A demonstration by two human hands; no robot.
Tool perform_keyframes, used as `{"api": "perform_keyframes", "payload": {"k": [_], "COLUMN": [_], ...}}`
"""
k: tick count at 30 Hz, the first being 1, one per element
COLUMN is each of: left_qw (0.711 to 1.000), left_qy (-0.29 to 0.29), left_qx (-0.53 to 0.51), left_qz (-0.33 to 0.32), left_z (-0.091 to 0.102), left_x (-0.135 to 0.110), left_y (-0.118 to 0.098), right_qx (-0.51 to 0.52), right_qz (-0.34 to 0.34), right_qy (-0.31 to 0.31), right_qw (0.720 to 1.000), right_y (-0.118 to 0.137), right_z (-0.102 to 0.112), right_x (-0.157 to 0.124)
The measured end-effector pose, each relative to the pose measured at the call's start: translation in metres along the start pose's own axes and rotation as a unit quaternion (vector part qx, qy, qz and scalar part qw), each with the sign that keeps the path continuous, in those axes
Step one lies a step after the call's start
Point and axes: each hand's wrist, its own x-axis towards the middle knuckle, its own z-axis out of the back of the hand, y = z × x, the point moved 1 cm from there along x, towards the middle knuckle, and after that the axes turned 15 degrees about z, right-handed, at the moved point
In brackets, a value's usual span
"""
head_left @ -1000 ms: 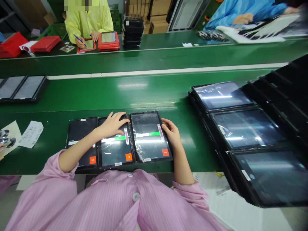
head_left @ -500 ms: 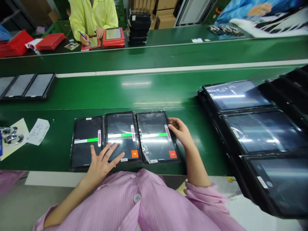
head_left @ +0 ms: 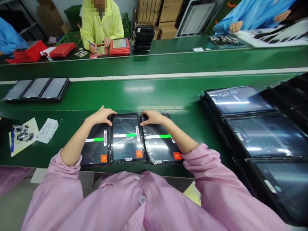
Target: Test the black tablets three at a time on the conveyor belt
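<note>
Three black tablets lie side by side at the near edge of the green table: a left tablet, a middle tablet and a film-wrapped right tablet. Each screen shows a white and green bar and an orange button. My left hand rests over the far edge where the left and middle tablets meet, fingers curled onto the middle tablet's top-left corner. My right hand sits at the middle tablet's top-right corner, fingers together and bent over the edge. Both forearms cross the outer tablets.
Stacked trays of wrapped tablets fill the right side. A tray of grey screens lies on the conveyor belt at the left. Paper slips and metal pieces lie near left. Across the belt, a co-worker in yellow writes beside red cases.
My left hand went from the tablets' near edge up to the far edge. My right hand left the right tablet's right side for the top corner beside the middle tablet.
</note>
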Motion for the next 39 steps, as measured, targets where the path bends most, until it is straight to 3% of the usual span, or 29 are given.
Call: {"api": "perform_keyframes", "payload": {"k": [6,18,20,23,27,33,39], "left_qw": [0.999,0.997,0.998,0.999,1.000,0.999,0.998], "left_qy": [0.022,0.042,0.027,0.001,0.007,0.009,0.013], "left_qx": [0.026,0.071,0.060,0.033,0.005,0.035,0.055], "left_qz": [-0.001,0.001,0.004,0.016,0.012,0.022,0.037], "left_z": [0.002,0.001,0.000,-0.002,-0.003,0.000,0.002], "left_x": [0.014,0.024,0.019,0.011,0.007,0.012,0.010], "left_y": [-0.008,-0.010,-0.007,-0.003,0.000,-0.002,-0.010], "right_qx": [0.007,0.031,0.006,-0.068,-0.089,-0.107,-0.135], "right_qz": [-0.041,-0.037,-0.031,0.002,0.016,0.033,0.033], "right_qy": [0.004,0.002,-0.039,-0.149,-0.250,-0.251,-0.261], "right_qw": [0.999,0.999,0.999,0.987,0.964,0.962,0.955], "right_y": [-0.006,-0.004,0.000,0.009,0.020,0.036,0.047], "right_z": [-0.003,0.002,-0.003,-0.012,-0.021,-0.040,-0.050], "right_x": [0.001,0.009,-0.001,-0.026,-0.068,-0.112,-0.116]}}
